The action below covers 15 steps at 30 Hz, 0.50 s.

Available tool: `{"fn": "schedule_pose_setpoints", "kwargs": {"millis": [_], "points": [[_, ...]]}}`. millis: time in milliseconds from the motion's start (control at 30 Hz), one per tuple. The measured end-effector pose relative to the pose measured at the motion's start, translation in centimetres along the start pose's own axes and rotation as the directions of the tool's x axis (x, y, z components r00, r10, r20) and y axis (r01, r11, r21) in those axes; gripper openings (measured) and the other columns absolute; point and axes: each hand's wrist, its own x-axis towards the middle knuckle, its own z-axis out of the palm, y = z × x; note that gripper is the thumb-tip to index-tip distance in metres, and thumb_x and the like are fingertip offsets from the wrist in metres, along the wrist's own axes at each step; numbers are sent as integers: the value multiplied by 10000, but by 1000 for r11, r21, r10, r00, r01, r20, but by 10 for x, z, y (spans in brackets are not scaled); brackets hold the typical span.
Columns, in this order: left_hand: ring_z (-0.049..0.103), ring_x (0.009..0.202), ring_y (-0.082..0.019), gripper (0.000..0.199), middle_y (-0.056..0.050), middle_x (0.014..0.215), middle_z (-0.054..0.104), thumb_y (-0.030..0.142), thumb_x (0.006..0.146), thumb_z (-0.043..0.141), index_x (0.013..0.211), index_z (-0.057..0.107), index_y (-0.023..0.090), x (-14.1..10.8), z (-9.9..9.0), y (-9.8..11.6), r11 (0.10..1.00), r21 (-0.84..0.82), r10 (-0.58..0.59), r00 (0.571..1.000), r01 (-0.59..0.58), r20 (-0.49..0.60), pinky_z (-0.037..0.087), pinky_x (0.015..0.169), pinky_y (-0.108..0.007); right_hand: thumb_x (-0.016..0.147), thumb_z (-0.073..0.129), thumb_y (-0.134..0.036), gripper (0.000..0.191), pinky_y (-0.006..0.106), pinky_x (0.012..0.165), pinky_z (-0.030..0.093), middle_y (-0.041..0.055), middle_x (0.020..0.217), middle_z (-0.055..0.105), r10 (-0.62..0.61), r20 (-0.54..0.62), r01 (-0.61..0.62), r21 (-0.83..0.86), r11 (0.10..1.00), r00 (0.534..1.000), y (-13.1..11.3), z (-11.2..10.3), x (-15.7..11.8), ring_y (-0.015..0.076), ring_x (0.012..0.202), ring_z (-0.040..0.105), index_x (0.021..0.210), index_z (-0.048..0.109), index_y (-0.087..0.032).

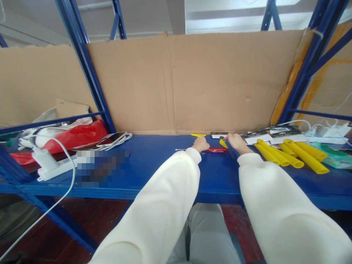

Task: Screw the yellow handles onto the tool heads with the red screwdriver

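Both of my hands reach to the back of the blue shelf. My left hand is at a yellow piece lying near the cardboard; its fingers are bent, and whether they grip the piece is too small to tell. Just right of that hand lies a red-handled screwdriver, its thin shaft pointing left. My right hand has its fingertips beside a small yellow part with a dark end; contact between them is unclear. A black-and-white packet rests behind.
Several yellow tubes and printed packets lie at the right. White power strips sit at both sides, with a cable hanging over the left front edge. A red bag is at the left. Cardboard closes the back.
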Motion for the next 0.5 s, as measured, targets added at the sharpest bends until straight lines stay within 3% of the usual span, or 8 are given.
{"fn": "schedule_pose_setpoints", "kwargs": {"millis": [133,300,500], "points": [[557,1386,-304,480,-232,1469,584,173,928,553,1399,594,89,2,0,-2,993,74,82,993,-89,84,445,1118,-365,968,335,-265,498,333,989,461,160,1245,744,-17,7,17,-15,1000,1000,-1,1,0,284,1186,659,987,820,-150],[502,1436,-305,452,-220,1511,547,247,990,497,1404,595,94,1,4,2,987,87,125,987,-134,96,393,1166,-385,979,315,-264,519,351,999,459,178,1233,746,-45,14,45,-5,999,999,0,2,1,295,1178,659,984,818,-136],[449,1473,-322,450,-209,1569,486,282,1004,477,1418,574,135,-1,8,4,983,51,174,982,-178,73,295,1221,-507,979,312,-260,514,341,994,473,158,1229,749,-46,14,46,-20,999,999,-5,-1,-3,277,1189,660,1023,811,-149]]}}
